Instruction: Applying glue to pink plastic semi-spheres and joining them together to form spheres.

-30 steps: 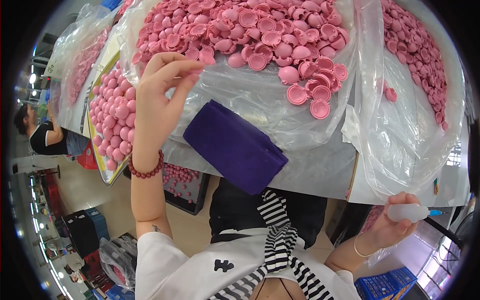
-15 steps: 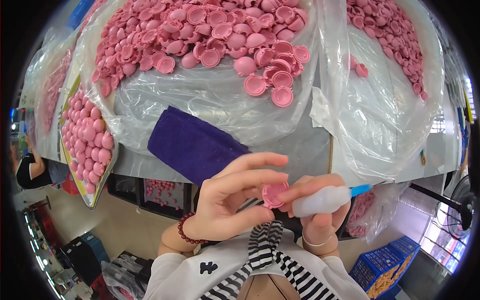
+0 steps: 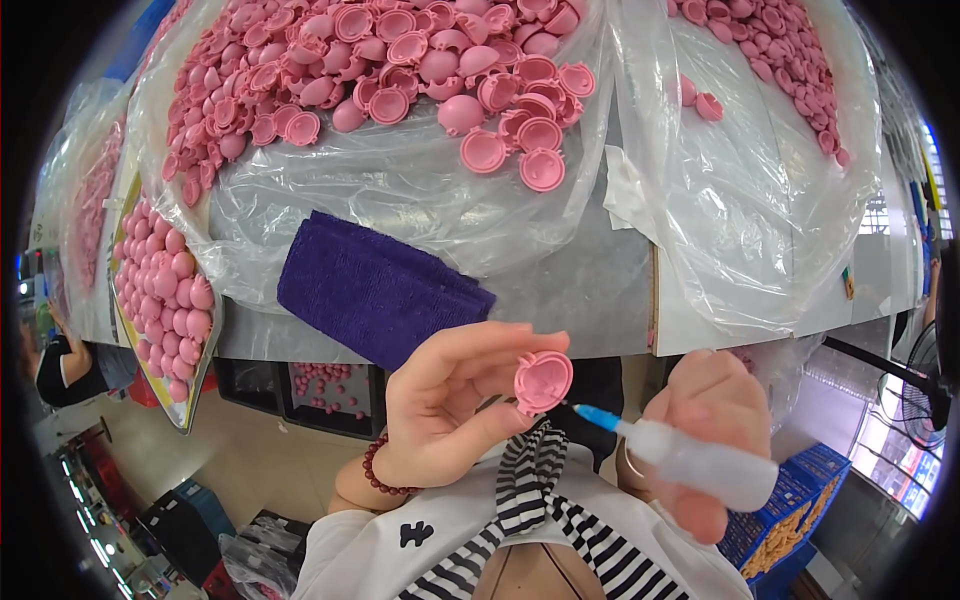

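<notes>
Between the thumb and fingers of my left hand point(image 3: 440, 400) is a pink plastic half-shell point(image 3: 545, 382), its hollow side turned up. My right hand point(image 3: 715, 420) grips a white squeeze bottle point(image 3: 705, 465) lying tilted across the fingers. The bottle's blue nozzle point(image 3: 598, 416) points left, its dark tip close to the shell's lower right rim; whether they touch I cannot tell. Just beyond my left hand, a folded purple cloth point(image 3: 380, 290) lies on the grey table edge.
A big heap of pink half-shells point(image 3: 400, 60) lies on clear plastic sheeting point(image 3: 400, 190) at the back. More shells point(image 3: 790, 70) are at the far right. A yellow-edged tray point(image 3: 185, 425) of closed pink balls stands left. Below the table are black bins point(image 3: 330, 415) and blue crates point(image 3: 790, 500).
The bottle has swung round in my right hand, so its nozzle now points left at the shell. My right hand has drawn away from the shell, which my left hand keeps.
</notes>
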The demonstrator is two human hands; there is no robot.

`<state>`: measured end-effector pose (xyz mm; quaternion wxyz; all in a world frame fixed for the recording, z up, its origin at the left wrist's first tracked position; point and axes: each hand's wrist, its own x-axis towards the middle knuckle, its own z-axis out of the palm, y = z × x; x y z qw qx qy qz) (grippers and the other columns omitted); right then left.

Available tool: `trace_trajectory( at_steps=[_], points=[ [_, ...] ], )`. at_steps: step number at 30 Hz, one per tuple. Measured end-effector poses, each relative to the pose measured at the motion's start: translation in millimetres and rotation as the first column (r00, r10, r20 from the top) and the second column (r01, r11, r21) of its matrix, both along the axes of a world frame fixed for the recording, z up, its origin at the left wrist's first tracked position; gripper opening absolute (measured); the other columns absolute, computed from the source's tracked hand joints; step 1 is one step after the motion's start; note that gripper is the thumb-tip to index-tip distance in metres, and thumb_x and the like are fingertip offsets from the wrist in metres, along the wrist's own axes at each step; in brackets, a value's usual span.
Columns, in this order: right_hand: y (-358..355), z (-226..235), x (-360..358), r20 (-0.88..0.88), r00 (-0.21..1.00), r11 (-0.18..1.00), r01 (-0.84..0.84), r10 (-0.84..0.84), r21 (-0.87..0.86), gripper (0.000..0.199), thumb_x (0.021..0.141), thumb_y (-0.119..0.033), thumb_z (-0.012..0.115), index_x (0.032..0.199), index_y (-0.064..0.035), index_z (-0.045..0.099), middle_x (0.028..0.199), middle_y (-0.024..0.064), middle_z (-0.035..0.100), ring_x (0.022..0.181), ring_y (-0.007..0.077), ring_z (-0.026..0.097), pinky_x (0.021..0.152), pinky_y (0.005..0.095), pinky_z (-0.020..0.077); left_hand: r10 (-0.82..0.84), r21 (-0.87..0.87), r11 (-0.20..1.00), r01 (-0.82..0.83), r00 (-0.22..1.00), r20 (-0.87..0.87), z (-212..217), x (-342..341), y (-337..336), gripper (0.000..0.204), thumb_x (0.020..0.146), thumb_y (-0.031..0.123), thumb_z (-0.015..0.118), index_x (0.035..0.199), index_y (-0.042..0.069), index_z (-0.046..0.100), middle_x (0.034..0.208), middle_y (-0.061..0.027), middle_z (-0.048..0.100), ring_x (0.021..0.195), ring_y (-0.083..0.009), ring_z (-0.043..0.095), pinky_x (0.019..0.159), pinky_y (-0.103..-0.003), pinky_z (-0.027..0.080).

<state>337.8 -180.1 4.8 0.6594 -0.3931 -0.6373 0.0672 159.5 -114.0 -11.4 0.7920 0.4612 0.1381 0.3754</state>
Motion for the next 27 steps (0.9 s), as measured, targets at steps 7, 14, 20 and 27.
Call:
trace_trajectory(
  at_steps=[7, 14, 20, 27],
  points=[
    [-3, 9, -7, 0.092, 0.996, 0.997, 0.020, -0.013, -0.074, 0.061, 0.084, -0.053, 0.044, 0.087, 0.0078, 0.054, 0.061, 0.0069, 0.048, 0.045, 0.0156, 0.043, 0.037, 0.0256, 0.0300, -0.036, -0.012, 0.999, 0.036, 0.999, 0.006, 1, 0, 1, 0.039, 0.077, -0.012, 0.052, 0.114, -0.007, 0.042, 0.119, -0.0279, 0.045, 0.109, -0.0265, 0.050, 0.091, -0.034, 0.043],
    [-1, 8, -15, -0.019, 0.987, 0.981, 0.155, -0.158, -0.113, 0.054, 0.074, -0.050, 0.059, 0.079, 0.0035, 0.065, 0.061, 0.0046, 0.056, 0.043, 0.0133, 0.046, 0.036, 0.0226, 0.0325, -0.041, 0.002, 0.999, 0.041, 0.999, -0.002, 2, 1, 2, 0.039, 0.077, -0.012, 0.053, 0.114, -0.007, 0.042, 0.119, -0.0281, 0.045, 0.109, -0.0269, 0.050, 0.091, -0.034, 0.043],
    [3, 5, -10, 0.073, 0.994, 0.996, 0.084, -0.084, -0.002, 0.062, 0.087, -0.049, 0.039, 0.084, 0.0110, 0.055, 0.057, 0.0089, 0.048, 0.043, 0.0167, 0.042, 0.034, 0.0267, 0.0298, 0.019, -0.056, 0.998, -0.025, 0.995, -0.096, 6, 3, 0, 0.039, 0.075, 0.001, 0.064, 0.108, -0.006, 0.043, 0.111, -0.0298, 0.050, 0.099, -0.0245, 0.056, 0.086, -0.033, 0.045],
    [4, 4, -17, -0.027, 0.983, 0.983, 0.180, -0.181, -0.029, 0.056, 0.077, -0.050, 0.057, 0.081, 0.0051, 0.063, 0.066, 0.0068, 0.060, 0.045, 0.0133, 0.049, 0.035, 0.0227, 0.0336, -0.010, -0.015, 1.000, 0.009, 0.999, -0.048, 2, 0, 2, 0.039, 0.075, -0.007, 0.059, 0.111, -0.007, 0.044, 0.115, -0.0290, 0.048, 0.103, -0.0262, 0.054, 0.088, -0.034, 0.044]
  ],
)
